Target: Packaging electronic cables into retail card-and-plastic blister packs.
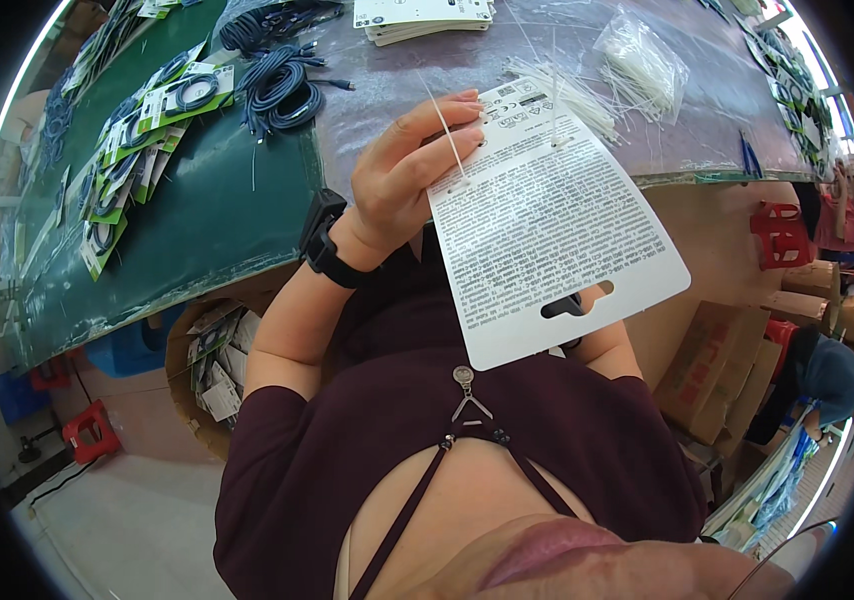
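Note:
My left hand, with a black watch on its wrist, grips a white packaging card by its upper left edge, fingers closed on it. The card's printed face is towards me, and a hanger slot is cut through it. Two thin white cable ties stick up out of small holes in the card, one tie beside my left fingers and the other tie further right. Behind the card my right hand is hidden; only part of its forearm shows.
Loose white cable ties and a plastic bag of ties lie beyond the card. Dark blue cables, carded cables and a stack of cards are on the table. A filled carton stands below its edge.

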`<state>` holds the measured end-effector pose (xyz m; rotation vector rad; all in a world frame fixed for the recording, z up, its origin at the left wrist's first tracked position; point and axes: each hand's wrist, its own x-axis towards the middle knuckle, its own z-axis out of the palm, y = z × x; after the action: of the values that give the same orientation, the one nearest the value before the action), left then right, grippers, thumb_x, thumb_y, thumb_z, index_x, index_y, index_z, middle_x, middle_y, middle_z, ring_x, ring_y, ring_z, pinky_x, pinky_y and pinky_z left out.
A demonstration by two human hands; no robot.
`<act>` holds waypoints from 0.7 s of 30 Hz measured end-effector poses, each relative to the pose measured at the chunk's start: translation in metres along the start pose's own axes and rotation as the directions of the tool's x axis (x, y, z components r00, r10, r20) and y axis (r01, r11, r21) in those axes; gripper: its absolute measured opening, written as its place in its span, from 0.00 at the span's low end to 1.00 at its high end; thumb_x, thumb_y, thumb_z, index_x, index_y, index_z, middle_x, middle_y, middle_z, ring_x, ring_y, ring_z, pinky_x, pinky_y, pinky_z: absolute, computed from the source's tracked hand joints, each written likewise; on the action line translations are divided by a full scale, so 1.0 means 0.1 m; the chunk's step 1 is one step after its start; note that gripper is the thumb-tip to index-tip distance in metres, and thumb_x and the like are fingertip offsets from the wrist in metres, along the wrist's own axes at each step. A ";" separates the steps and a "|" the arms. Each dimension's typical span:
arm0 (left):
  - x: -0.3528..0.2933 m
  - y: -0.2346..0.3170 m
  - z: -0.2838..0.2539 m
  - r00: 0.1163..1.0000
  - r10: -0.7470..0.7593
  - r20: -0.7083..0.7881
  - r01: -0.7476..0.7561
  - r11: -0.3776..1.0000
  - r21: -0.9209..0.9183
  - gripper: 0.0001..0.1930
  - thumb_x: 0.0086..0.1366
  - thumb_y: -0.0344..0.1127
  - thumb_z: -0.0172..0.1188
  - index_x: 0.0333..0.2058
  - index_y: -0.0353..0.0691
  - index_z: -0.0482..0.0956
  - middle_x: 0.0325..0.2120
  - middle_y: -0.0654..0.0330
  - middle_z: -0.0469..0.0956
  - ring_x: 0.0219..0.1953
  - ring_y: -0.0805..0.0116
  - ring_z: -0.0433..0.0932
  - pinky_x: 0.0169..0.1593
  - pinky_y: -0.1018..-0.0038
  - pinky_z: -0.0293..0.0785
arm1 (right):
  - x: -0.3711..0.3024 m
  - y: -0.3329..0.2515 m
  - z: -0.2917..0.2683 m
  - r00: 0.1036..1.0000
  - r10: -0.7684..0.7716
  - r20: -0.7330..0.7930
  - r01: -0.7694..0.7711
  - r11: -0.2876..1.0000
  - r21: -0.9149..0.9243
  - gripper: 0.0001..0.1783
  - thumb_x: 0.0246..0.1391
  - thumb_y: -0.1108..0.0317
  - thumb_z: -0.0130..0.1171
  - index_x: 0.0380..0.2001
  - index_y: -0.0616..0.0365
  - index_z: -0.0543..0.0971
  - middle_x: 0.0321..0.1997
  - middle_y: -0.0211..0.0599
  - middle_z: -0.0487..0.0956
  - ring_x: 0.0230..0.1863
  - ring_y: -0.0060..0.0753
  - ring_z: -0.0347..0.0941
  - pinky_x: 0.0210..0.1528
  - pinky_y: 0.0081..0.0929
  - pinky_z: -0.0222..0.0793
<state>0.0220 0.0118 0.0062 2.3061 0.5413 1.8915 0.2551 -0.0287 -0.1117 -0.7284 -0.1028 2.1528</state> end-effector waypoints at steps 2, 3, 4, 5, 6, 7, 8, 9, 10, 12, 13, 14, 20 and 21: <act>-0.01 0.00 0.00 1.000 0.011 0.000 -0.011 1.000 0.017 0.18 0.51 0.27 0.67 0.42 0.35 0.75 0.42 0.47 0.76 0.45 0.50 0.78 0.46 0.66 0.78 | -0.03 0.01 0.00 1.000 -0.025 0.001 0.025 0.998 -0.050 0.22 0.64 0.65 0.45 0.58 0.63 0.62 0.53 0.43 0.71 0.50 0.31 0.71 0.48 0.24 0.73; -0.02 0.01 0.00 1.000 0.010 0.002 -0.010 1.000 0.015 0.18 0.51 0.27 0.67 0.42 0.35 0.75 0.42 0.47 0.76 0.45 0.50 0.78 0.46 0.66 0.78 | -0.03 0.02 0.00 0.999 -0.037 0.000 0.037 0.997 -0.075 0.22 0.64 0.65 0.46 0.58 0.63 0.62 0.53 0.43 0.71 0.51 0.31 0.71 0.48 0.24 0.73; -0.02 0.01 0.00 1.000 0.002 0.000 -0.002 1.000 0.013 0.18 0.51 0.26 0.67 0.42 0.35 0.75 0.42 0.47 0.76 0.45 0.50 0.78 0.47 0.66 0.78 | -0.03 0.03 0.01 0.999 -0.049 0.001 0.048 0.994 -0.099 0.22 0.64 0.65 0.46 0.58 0.63 0.63 0.53 0.43 0.71 0.51 0.31 0.71 0.48 0.24 0.73; -0.02 0.01 0.00 1.000 -0.007 -0.001 0.007 1.000 0.010 0.18 0.51 0.26 0.67 0.42 0.35 0.74 0.42 0.47 0.76 0.45 0.49 0.78 0.47 0.66 0.78 | -0.04 0.03 0.01 0.998 -0.060 0.001 0.060 0.990 -0.124 0.22 0.64 0.65 0.46 0.58 0.63 0.63 0.53 0.43 0.71 0.51 0.31 0.71 0.48 0.24 0.73; -0.02 0.02 0.00 1.000 -0.015 -0.002 0.015 1.000 0.008 0.18 0.51 0.26 0.67 0.42 0.35 0.74 0.42 0.47 0.76 0.45 0.49 0.78 0.47 0.66 0.78 | -0.04 0.04 0.01 0.997 -0.071 0.002 0.071 0.986 -0.149 0.22 0.64 0.65 0.46 0.58 0.64 0.63 0.53 0.43 0.71 0.51 0.31 0.71 0.48 0.24 0.73; -0.01 0.02 0.00 1.000 -0.016 0.000 0.016 1.000 0.007 0.18 0.51 0.26 0.67 0.42 0.35 0.74 0.42 0.47 0.76 0.45 0.49 0.78 0.47 0.66 0.78 | -0.05 0.05 0.02 0.997 -0.083 0.004 0.082 0.981 -0.173 0.22 0.64 0.65 0.46 0.58 0.64 0.63 0.53 0.43 0.72 0.51 0.31 0.71 0.48 0.24 0.73; -0.01 0.01 0.00 1.000 -0.011 0.004 0.011 1.000 -0.003 0.18 0.51 0.26 0.67 0.42 0.34 0.74 0.42 0.46 0.76 0.45 0.49 0.78 0.47 0.65 0.78 | -0.05 0.05 0.02 0.996 -0.094 0.005 0.093 0.976 -0.198 0.22 0.64 0.65 0.46 0.58 0.64 0.63 0.53 0.43 0.72 0.51 0.31 0.71 0.48 0.25 0.73; 0.00 0.01 0.00 1.000 -0.006 0.006 0.006 1.000 -0.014 0.18 0.51 0.26 0.67 0.42 0.34 0.74 0.42 0.46 0.76 0.45 0.49 0.78 0.47 0.65 0.78 | -0.05 0.05 0.03 0.994 -0.105 0.006 0.104 0.969 -0.223 0.22 0.64 0.65 0.46 0.58 0.64 0.63 0.53 0.43 0.72 0.51 0.31 0.71 0.48 0.25 0.73; 0.01 0.01 0.01 1.000 -0.001 0.009 0.002 1.000 -0.025 0.19 0.51 0.26 0.67 0.42 0.34 0.74 0.42 0.46 0.76 0.45 0.49 0.78 0.48 0.65 0.78 | -0.06 0.05 0.03 0.993 -0.117 0.007 0.115 0.962 -0.248 0.22 0.64 0.65 0.46 0.58 0.64 0.63 0.53 0.43 0.72 0.51 0.31 0.71 0.48 0.25 0.73; 0.02 0.02 0.01 1.000 0.002 0.009 -0.001 1.000 -0.027 0.19 0.51 0.26 0.67 0.42 0.34 0.74 0.42 0.46 0.76 0.45 0.50 0.78 0.48 0.64 0.78 | -0.06 0.06 0.04 0.990 -0.140 0.012 0.137 0.945 -0.297 0.22 0.64 0.65 0.46 0.58 0.64 0.63 0.53 0.43 0.72 0.51 0.31 0.71 0.49 0.25 0.72; 0.02 0.02 0.01 1.000 0.006 0.009 -0.006 1.000 -0.026 0.19 0.51 0.26 0.67 0.42 0.34 0.74 0.42 0.46 0.76 0.45 0.50 0.78 0.48 0.64 0.78 | -0.07 0.06 0.04 0.988 -0.151 0.016 0.148 0.935 -0.322 0.22 0.64 0.66 0.46 0.58 0.64 0.63 0.53 0.43 0.72 0.51 0.31 0.71 0.49 0.25 0.72; 0.02 0.02 0.01 1.000 0.010 0.008 -0.010 1.000 -0.026 0.19 0.51 0.26 0.67 0.42 0.34 0.74 0.41 0.46 0.76 0.45 0.50 0.78 0.48 0.64 0.77 | -0.07 0.06 0.04 0.987 -0.162 0.020 0.159 0.925 -0.345 0.22 0.64 0.66 0.46 0.58 0.64 0.63 0.53 0.43 0.72 0.51 0.31 0.71 0.49 0.25 0.72; -0.01 0.00 0.01 1.000 0.008 0.001 -0.008 1.000 -0.029 0.19 0.50 0.26 0.67 0.42 0.34 0.74 0.41 0.46 0.76 0.45 0.50 0.78 0.49 0.63 0.77 | -0.09 0.08 0.06 0.974 -0.220 0.052 0.217 0.845 -0.488 0.23 0.63 0.66 0.47 0.58 0.64 0.63 0.53 0.43 0.72 0.51 0.31 0.71 0.49 0.25 0.72; -0.01 -0.01 0.01 1.000 0.016 0.004 -0.016 0.999 -0.028 0.19 0.50 0.26 0.67 0.42 0.34 0.74 0.41 0.46 0.76 0.45 0.50 0.78 0.48 0.63 0.77 | -0.09 0.08 0.06 0.972 -0.229 0.058 0.226 0.829 -0.511 0.23 0.63 0.66 0.47 0.58 0.64 0.63 0.53 0.43 0.72 0.51 0.31 0.71 0.49 0.25 0.72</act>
<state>0.0228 0.0130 0.0049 2.3034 0.4949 1.8885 0.2509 -0.0394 -0.1051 -0.9687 -0.7540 1.8989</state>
